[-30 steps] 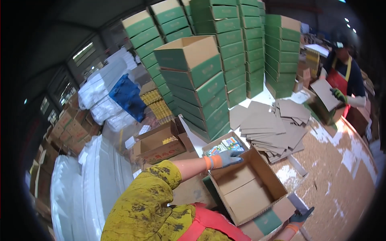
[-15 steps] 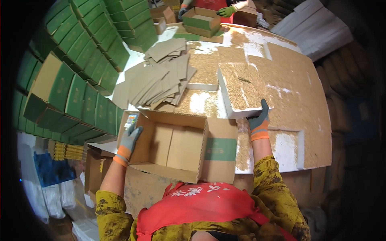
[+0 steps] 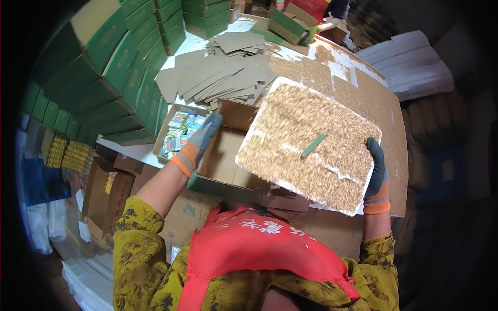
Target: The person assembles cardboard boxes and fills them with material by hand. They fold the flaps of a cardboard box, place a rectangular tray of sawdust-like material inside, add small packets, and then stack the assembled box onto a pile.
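Observation:
In front of me stands an open cardboard box (image 3: 220, 159), green outside and plain brown inside. My left hand (image 3: 203, 139) is closed on its left wall, gloved in grey with an orange cuff. A white-edged slab (image 3: 311, 135), its upper face covered in tan, grain-like bits, is tilted above the box's right part. My right hand (image 3: 377, 168) grips the slab by its right edge. On the slab lies a short green strip (image 3: 314, 145). Just left of my left hand, a shallow carton (image 3: 160, 139) contains small colourful packets (image 3: 179, 130). The slab hides the box's right side.
Loose grey-brown cardboard sheets (image 3: 218, 78) lie fanned beyond the box. Green boxes (image 3: 116, 62) are stacked high on the left. Tan bits cover much of the table (image 3: 386, 171). At the far side, another person's gloved hand (image 3: 310, 35) is at a green box (image 3: 288, 26).
My right hand has raised the slab off the table and brought it toward me, over the box. The left hand stays at the box's left wall. The packet carton now shows more fully.

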Motion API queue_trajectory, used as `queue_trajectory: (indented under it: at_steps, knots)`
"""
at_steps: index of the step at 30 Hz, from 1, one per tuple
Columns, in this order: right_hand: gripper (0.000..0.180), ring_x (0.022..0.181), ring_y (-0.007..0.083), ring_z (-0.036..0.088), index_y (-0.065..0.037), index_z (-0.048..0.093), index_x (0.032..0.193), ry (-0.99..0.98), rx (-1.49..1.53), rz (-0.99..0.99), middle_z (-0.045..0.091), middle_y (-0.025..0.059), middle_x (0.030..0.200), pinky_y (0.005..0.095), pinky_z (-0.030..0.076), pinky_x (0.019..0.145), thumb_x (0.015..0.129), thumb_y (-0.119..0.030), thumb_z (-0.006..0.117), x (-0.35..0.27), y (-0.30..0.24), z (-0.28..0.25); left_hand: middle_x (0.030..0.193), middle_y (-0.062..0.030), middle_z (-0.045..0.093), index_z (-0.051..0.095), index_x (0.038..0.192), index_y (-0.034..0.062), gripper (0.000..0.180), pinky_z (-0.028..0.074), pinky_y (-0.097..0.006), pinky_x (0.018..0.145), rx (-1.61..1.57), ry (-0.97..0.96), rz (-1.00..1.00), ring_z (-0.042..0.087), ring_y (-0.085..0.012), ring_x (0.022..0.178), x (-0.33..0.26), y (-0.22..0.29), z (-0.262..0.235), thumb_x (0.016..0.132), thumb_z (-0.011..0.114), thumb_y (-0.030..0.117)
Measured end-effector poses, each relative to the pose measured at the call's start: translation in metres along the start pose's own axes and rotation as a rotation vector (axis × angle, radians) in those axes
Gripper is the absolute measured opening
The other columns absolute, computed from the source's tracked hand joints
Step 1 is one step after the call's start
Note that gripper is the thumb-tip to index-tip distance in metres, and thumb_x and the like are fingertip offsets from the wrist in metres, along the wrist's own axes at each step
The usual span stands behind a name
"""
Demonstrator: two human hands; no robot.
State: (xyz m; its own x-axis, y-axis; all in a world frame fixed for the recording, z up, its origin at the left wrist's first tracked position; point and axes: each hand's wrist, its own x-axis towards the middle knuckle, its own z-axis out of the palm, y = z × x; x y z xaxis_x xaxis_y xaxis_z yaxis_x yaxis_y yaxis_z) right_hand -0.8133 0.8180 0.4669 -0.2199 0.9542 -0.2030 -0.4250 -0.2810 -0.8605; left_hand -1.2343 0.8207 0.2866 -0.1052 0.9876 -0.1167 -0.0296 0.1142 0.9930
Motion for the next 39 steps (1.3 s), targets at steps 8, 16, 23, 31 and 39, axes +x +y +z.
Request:
queue_trajectory:
  at_steps: [8, 16, 23, 31, 39]
  knots:
    - [0.057, 0.108, 0.0184, 0.054, -0.004, 0.049, 0.131, 0.007, -0.649, 0.008, 0.059, 0.0066, 0.115, 0.0327, 0.044, 0.093, 0.085, -0.031, 0.069, 0.028, 0.038, 0.085, 0.135, -0.0029, 0.053, 0.047, 0.14, 0.0022, 0.061, 0.042, -0.025, 0.099, -0.519, -0.077, -0.112, 0.051, -0.0104, 0.118, -0.01, -0.003, 0.017, 0.1, 0.046, 0.049]
    - [0.052, 0.086, 0.0234, 0.064, 0.001, 0.064, 0.107, 0.053, -1.323, 0.178, 0.068, 0.0146, 0.095, 0.0364, 0.049, 0.079, 0.085, -0.046, 0.069, 0.071, 0.056, 0.075, 0.108, -0.0167, 0.067, 0.068, 0.107, 0.0073, 0.031, 0.05, -0.043, 0.086, 0.666, 0.442, 0.119, 0.063, -0.0361, 0.098, 0.013, -0.043, -0.079, 0.091, 0.057, 0.032]
    - [0.046, 0.088, 0.0391, 0.065, 0.002, 0.069, 0.089, -0.181, -1.864, 0.232, 0.067, 0.0238, 0.085, 0.0445, 0.049, 0.081, 0.084, -0.044, 0.067, 0.081, 0.044, 0.083, 0.111, -0.0109, 0.06, 0.065, 0.11, 0.0058, 0.035, 0.044, -0.04, 0.09, 1.64, 0.45, -0.071, 0.057, -0.0295, 0.104, 0.068, -0.091, -0.122, 0.087, 0.059, 0.033]
    - [0.031, 0.044, 0.0094, 0.055, 0.0, 0.068, 0.091, -0.547, -1.056, 0.519, 0.065, 0.0053, 0.063, 0.0223, 0.041, 0.039, 0.094, -0.03, 0.061, 0.195, -0.011, 0.078, 0.109, -0.008, 0.062, 0.068, 0.103, 0.0095, 0.023, 0.045, -0.038, 0.08, 1.847, 0.251, -0.3, 0.059, -0.0244, 0.1, 0.084, -0.099, -0.124, 0.09, 0.052, 0.019]
    - [0.073, 0.132, 0.0314, 0.044, -0.006, 0.046, 0.14, -0.758, -1.679, -0.702, 0.05, 0.0163, 0.139, 0.0419, 0.037, 0.107, 0.08, -0.037, 0.074, 0.409, 0.164, 0.078, 0.111, -0.0089, 0.063, 0.066, 0.107, 0.0147, 0.038, 0.045, -0.04, 0.088, 1.526, 0.563, -0.308, 0.06, -0.0276, 0.106, 0.073, -0.09, -0.129, 0.076, 0.072, 0.036]
